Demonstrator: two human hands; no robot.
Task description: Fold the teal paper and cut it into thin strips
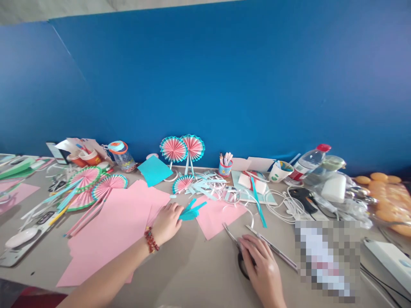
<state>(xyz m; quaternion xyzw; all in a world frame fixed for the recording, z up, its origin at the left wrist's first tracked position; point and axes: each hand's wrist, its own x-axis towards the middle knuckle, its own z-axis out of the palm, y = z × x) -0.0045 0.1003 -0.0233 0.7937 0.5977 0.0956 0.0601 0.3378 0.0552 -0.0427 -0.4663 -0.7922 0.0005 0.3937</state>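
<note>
My left hand (165, 223), with a beaded bracelet on its wrist, is at the right edge of a stack of pink paper (112, 226). Its fingers are curled together against several teal paper strips (192, 211), whose free ends fan out to the right. Under my right hand (260, 262) lies a pair of scissors (241, 262); the fingers close over the black handle, and the slim blades point away to the left. A smaller pink sheet (218, 214) lies between the hands. Just right of the scissors rests a long, thin metallic tool (276, 248).
Pink-and-teal paper fans (174, 149) stand against the blue panel (224, 85), near white paper scraps (208, 185) and a pen cup (225, 166). More fans (109, 187) lie left. Rightward are a paper cup (280, 172), a bottle (308, 164), cables and a glue gun (303, 200).
</note>
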